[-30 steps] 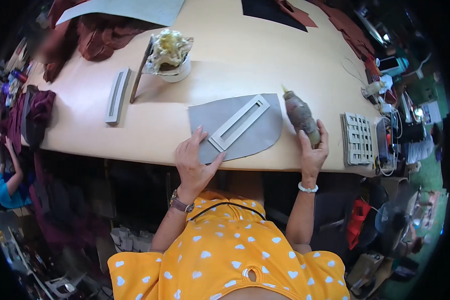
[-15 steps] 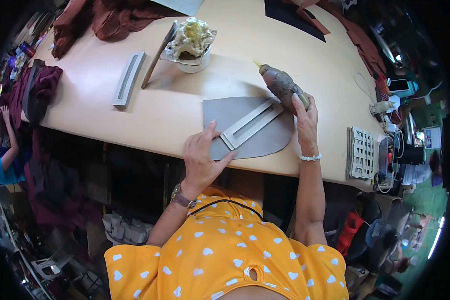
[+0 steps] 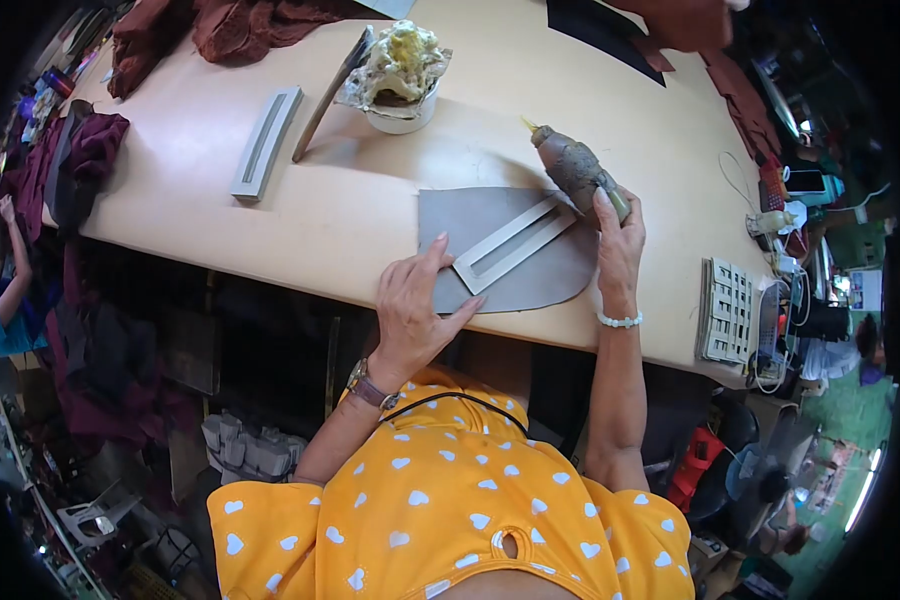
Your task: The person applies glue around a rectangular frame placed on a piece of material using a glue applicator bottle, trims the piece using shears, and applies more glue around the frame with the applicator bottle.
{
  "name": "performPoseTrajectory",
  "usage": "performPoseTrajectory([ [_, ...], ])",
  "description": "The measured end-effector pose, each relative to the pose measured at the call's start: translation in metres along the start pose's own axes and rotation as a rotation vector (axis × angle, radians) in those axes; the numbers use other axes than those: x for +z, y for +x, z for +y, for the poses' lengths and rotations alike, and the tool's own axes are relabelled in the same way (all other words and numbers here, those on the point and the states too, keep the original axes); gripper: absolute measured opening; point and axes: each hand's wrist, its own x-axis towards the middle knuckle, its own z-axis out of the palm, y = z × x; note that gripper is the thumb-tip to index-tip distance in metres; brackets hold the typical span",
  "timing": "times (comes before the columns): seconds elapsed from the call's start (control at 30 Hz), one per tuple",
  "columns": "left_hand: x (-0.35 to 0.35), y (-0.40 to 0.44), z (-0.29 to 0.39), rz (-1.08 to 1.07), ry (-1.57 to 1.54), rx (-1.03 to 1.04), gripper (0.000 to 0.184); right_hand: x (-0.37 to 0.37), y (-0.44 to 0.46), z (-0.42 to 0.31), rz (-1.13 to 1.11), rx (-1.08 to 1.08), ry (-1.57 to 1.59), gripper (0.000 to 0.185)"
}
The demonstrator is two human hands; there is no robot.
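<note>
A flat grey piece (image 3: 560,275) with one rounded end lies near the table's front edge, and a pale slotted frame (image 3: 510,246) rests diagonally on it. My left hand (image 3: 417,300) is at the frame's lower left end, thumb and fingers spread on either side of the corner, resting on the grey piece. My right hand (image 3: 620,240) grips the base of a crusted brown bottle (image 3: 573,168). The bottle's yellowish nozzle points up and left, above the frame's far end.
A white tub (image 3: 402,115) with a crusted, yellowish top stands behind, a dark stick leaning beside it. Left of it lies another slotted frame (image 3: 267,143). A stack of slotted pieces (image 3: 727,311) sits at the right edge. Dark red cloth (image 3: 260,30) lies at the back.
My right hand has raised the bottle and tilted it leftward, from beside the grey piece to above the frame's far end. My left hand stays by the frame. The whole view has shifted.
</note>
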Motion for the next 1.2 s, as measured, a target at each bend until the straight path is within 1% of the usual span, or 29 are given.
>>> performPoseTrajectory([
  [0.1, 0.001, -0.001, -0.001, 0.011, 0.001, 0.007, 0.078, -0.011, -0.008, -0.01, 0.054, -0.062, 0.091, 0.035],
  [0.2, 0.002, 0.0, -0.001, 0.014, 0.011, 0.004, 0.077, -0.033, -0.013, -0.004, 0.113, -0.088, 0.32, 0.033],
  [0.23, 0.002, 0.0, 0.0, 0.013, 0.016, -0.001, 0.076, -0.041, -0.017, -0.004, 0.097, -0.068, 0.416, 0.03],
  [0.33, 0.002, 0.0, 0.0, 0.017, 0.009, -0.008, 0.075, -0.057, -0.026, -0.002, 0.1, -0.023, 0.611, 0.032],
  [0.37, 0.003, 0.0, 0.0, 0.019, 0.002, -0.012, 0.073, -0.061, -0.028, 0.0, 0.107, 0.003, 0.619, 0.033],
  [0.43, 0.003, 0.0, 0.001, 0.024, -0.011, -0.022, 0.069, -0.066, -0.029, 0.007, 0.135, -0.004, 0.574, 0.032],
  [0.57, 0.002, 0.002, 0.001, 0.025, -0.005, -0.022, 0.069, -0.062, -0.032, 0.001, 0.207, -0.038, 0.463, 0.032],
  [0.67, 0.002, 0.002, 0.001, 0.02, 0.0, -0.021, 0.07, -0.061, -0.031, 0.002, 0.21, -0.063, 0.408, 0.034],
  [0.83, 0.002, 0.001, 0.001, 0.019, 0.011, -0.012, 0.072, -0.054, -0.029, 0.003, 0.244, -0.072, 0.356, 0.034],
  [0.93, 0.002, 0.001, 0.001, 0.024, -0.006, -0.019, 0.068, -0.05, -0.028, 0.004, 0.261, -0.084, 0.312, 0.033],
  [1.2, 0.003, 0.001, 0.0, 0.022, -0.009, -0.019, 0.068, -0.046, -0.026, 0.004, 0.299, -0.125, 0.27, 0.031],
])
